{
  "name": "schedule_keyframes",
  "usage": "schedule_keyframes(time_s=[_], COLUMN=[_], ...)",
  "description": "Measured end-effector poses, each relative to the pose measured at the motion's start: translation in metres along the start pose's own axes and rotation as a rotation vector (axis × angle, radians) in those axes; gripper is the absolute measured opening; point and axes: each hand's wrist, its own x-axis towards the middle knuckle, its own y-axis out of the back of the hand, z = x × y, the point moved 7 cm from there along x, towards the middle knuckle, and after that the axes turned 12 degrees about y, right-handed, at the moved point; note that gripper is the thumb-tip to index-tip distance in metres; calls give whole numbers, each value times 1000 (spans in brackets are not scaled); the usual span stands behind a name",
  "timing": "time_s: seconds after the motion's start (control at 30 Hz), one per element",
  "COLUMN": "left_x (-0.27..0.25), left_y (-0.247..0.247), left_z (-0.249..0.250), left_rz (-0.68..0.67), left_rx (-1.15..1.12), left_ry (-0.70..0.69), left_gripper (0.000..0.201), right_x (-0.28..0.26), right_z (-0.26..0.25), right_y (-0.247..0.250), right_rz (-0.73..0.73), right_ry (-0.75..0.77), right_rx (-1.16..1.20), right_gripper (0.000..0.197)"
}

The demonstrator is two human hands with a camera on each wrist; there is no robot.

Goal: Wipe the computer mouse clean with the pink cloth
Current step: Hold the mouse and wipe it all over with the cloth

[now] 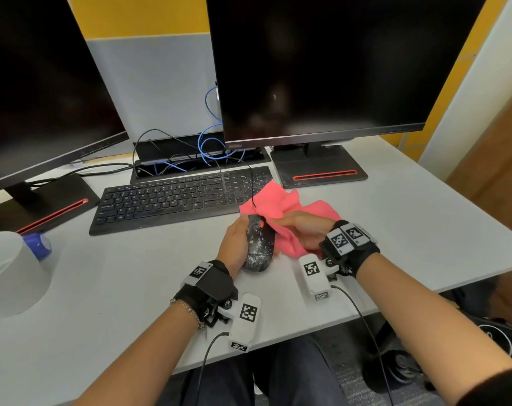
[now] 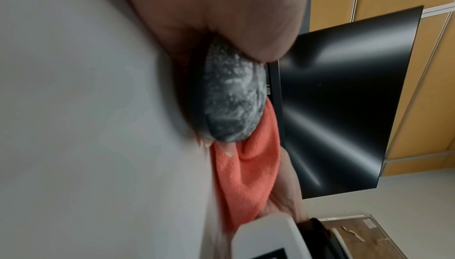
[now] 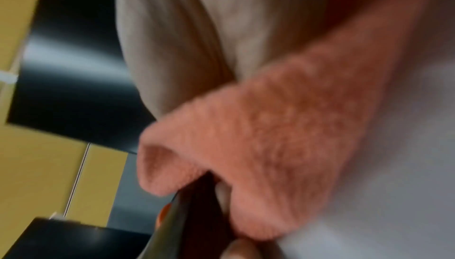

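Observation:
A black wired mouse (image 1: 259, 244) with a red scroll wheel is speckled with white residue; it sits on the grey desk (image 1: 131, 273) in front of the keyboard. My left hand (image 1: 237, 240) grips its left side, fingers curled round it. The left wrist view shows the dusty mouse shell (image 2: 234, 97) up close. My right hand (image 1: 300, 227) holds the pink cloth (image 1: 278, 206) bunched against the mouse's right side. The right wrist view is blurred but shows the cloth (image 3: 270, 136) wrapped under the hand, touching the mouse (image 3: 177, 220).
A black keyboard (image 1: 175, 197) lies behind the mouse. Two dark monitors (image 1: 322, 68) stand on stands with red stripes (image 1: 322, 168). Tangled cables (image 1: 190, 153) run between them. A white container with a blue cap (image 1: 37, 244) stands at the left. The desk's front edge is near my wrists.

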Motion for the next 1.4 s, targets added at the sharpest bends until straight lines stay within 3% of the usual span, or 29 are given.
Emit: schedule_keyframes(time_s=[0.13, 0.27, 0.37, 0.43, 0.5, 0.53, 0.6, 0.67, 0.83, 1.0, 1.2, 1.3, 1.33, 1.4], left_x=[0, -3, -3, -4, -2, -1, -1, -1, -2, -11, -15, -19, -20, -19], left_y=[0, -1, -2, 0, 0, 0, 0, -1, 2, -5, -6, -7, -6, -4], left_z=[1, 2, 2, 3, 2, 1, 1, 1, 1, 6, 8, 9, 9, 7], left_rz=[7, -14, -11, 23, 17, 7, -8, -12, 13, -28, -28, -47, -37, -6], left_rx=[-14, -39, -47, -43, -18, -10, -11, -1, -1, -39, -105, -140, -156, -179], left_ry=[14, 21, 19, 16, 18, 15, 14, 22, 48, 52, 93, 105, 110, 144], left_gripper=[39, 40, 39, 38, 38, 39, 42, 45, 42, 40, 39, 39, 44, 58], right_x=[-2, -6, -3, 0, 1, 0, -6, -5, 3, -5, 17, 21, 12, -5], right_z=[-3, -3, 1, -2, -2, -3, -4, 0, -5, -2, 1, 10, 6, -2], right_y=[0, -10, -1, 1, 3, 1, -7, -5, 4, -4, 31, 45, 37, 22], right_rz=[19, -85, -74, -35, -8, -18, -81, -107, 34, -104, 145, 165, 170, 152], right_ry=[2, 16, 4, 9, 16, 26, 35, 33, 8, 41, 29, 65, 76, 98], right_rx=[-11, -62, -32, -73, -148, -162, -155, -93, -286, -101, -101, 70, 109, 150], right_gripper=[32, 21, 24, 37, 62, 59, 32, 24, 61, 23, 28, 32, 28, 38])
